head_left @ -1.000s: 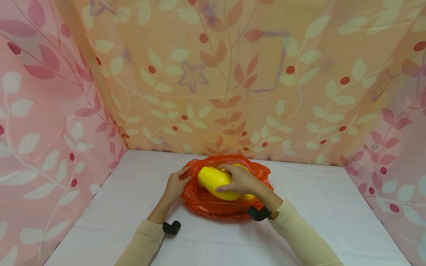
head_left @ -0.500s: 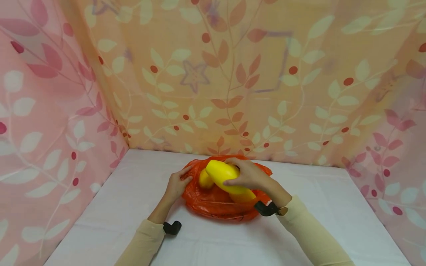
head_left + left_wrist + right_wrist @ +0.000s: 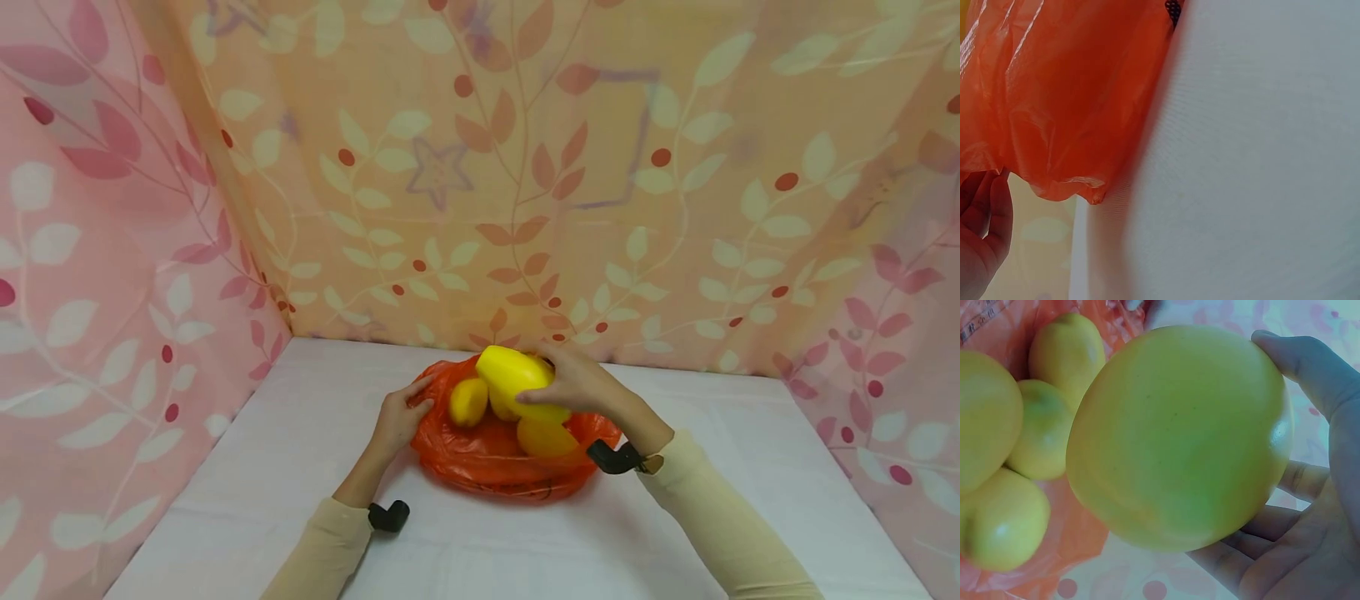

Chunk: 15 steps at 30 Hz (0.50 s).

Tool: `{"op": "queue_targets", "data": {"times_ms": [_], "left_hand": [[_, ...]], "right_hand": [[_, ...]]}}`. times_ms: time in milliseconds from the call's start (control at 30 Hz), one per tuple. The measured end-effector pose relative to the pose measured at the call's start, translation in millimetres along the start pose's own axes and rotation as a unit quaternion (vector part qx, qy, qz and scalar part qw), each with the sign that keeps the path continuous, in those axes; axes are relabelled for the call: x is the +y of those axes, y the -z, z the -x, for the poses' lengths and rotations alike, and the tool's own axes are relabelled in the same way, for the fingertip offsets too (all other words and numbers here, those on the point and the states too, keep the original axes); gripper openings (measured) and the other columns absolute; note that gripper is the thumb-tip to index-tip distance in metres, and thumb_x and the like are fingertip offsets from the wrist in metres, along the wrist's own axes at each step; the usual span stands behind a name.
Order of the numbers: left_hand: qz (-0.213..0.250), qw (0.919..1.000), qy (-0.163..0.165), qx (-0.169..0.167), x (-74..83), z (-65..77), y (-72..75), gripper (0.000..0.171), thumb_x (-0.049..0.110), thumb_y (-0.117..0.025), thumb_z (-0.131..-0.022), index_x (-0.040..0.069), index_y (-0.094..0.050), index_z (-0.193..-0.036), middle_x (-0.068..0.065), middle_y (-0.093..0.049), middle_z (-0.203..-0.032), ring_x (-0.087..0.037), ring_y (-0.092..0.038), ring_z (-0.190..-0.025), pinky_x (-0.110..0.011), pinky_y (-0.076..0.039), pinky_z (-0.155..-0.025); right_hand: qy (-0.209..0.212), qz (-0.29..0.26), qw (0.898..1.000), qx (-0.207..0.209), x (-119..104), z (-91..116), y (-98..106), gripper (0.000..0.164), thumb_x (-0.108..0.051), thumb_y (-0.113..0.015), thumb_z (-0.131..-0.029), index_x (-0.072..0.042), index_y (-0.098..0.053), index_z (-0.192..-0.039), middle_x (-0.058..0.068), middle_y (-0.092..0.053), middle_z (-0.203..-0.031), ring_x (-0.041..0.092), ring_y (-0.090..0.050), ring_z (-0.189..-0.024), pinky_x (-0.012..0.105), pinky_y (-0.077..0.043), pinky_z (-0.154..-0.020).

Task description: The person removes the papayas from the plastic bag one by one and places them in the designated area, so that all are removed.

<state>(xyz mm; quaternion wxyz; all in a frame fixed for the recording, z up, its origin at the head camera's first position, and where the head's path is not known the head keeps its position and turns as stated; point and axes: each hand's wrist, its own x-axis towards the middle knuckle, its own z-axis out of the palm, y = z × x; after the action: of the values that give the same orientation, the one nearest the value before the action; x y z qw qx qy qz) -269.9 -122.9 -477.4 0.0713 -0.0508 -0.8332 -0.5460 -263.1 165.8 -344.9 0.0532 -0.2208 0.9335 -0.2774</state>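
Right hand [image 3: 576, 385]: your thumb and fingers grasped the large yellow fruit, thumb across its near side, the others round its far side.
Large yellow fruit [image 3: 506, 371]: just below the frame's centre, above the far part of the bag; elongated and blunt-ended, its skin smooth and glossy, with a few tiny dark specks in the right wrist view.
Left hand [image 3: 397, 421]: your fingers touched the bag's left edge; the plastic partly hid the fingertips, so I could not tell whether they pinched it.
Red bag [image 3: 487, 477]: lower middle of the frame; thin, shiny, crinkled plastic, slack and gaping, with dark printing.
Smaller yellow fruits [image 3: 468, 402]: inside the bag, rounded and smooth; one egg-shaped at left, another half hidden beneath the held one, a third blurred behind translucent film at lower right.
Table cover [image 3: 225, 500]: white, matte, faintly creased, across the lower frame.
Curtain [image 3: 360, 250]: thin orange cloth filling the upper frame, patterned with leaves and red dots.
Sleeves [image 3: 727, 517]: beige, soft, lightly wrinkled, at lower left and lower right.
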Motion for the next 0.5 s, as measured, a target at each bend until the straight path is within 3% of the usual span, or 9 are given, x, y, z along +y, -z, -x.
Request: {"op": "queue_targets", "data": {"times_ms": [500], "left_hand": [[0.003,1.0000,-0.008,0.004,-0.7,0.1,-1.2,0.044,0.002,-0.065,-0.089,0.002,-0.060,-0.132,-0.023,-0.057,-0.135,-0.037,-0.049,-0.132,-0.050,-0.041,-0.109]], "right_hand": [[0.016,0.016,1.000,0.017,2,-2,16,0.071,-0.048,-0.079,-0.076,-0.018,-0.054,-0.135,0.005,-0.065,-0.116,0.021,-0.060,-0.093,0.036,-0.055,-0.081]]}}
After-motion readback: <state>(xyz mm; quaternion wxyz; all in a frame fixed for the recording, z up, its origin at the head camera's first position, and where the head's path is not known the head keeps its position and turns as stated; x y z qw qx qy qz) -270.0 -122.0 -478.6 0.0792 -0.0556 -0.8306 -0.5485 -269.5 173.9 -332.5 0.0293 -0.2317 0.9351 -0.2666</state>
